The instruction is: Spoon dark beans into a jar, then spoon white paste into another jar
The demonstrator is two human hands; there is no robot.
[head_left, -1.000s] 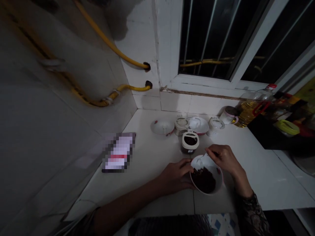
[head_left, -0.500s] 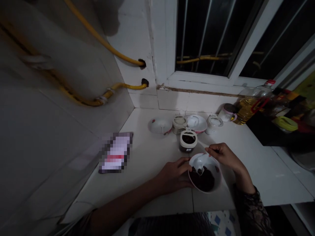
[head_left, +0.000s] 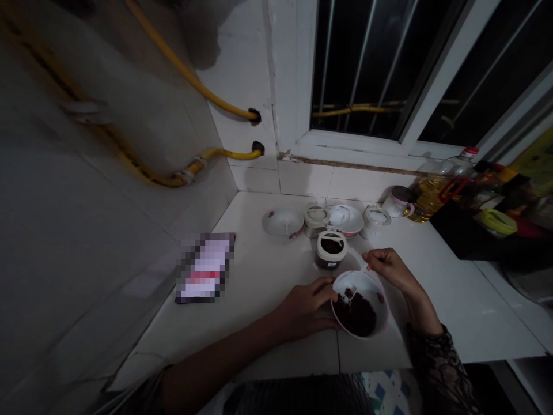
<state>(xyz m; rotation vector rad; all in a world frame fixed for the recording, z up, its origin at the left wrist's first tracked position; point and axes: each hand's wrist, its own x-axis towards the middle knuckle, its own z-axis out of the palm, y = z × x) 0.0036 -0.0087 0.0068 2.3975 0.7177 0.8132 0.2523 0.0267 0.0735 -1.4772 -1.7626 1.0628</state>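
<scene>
Bowl: white, pink-rimmed. I see left hand gripping it, right hand pinching spoon. Counter runs rightward, front edge near.

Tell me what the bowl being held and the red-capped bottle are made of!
The bowl looks smooth, white and pink-rimmed: maybe ceramic, possibly plastic. The bottle seems clear, smooth plastic, since yellow liquid shows through; glass can't be ruled out.

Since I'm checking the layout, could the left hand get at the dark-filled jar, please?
Probably yes: bare countertop separates the left hand from the jar, though that hand is holding the bowl.
</scene>
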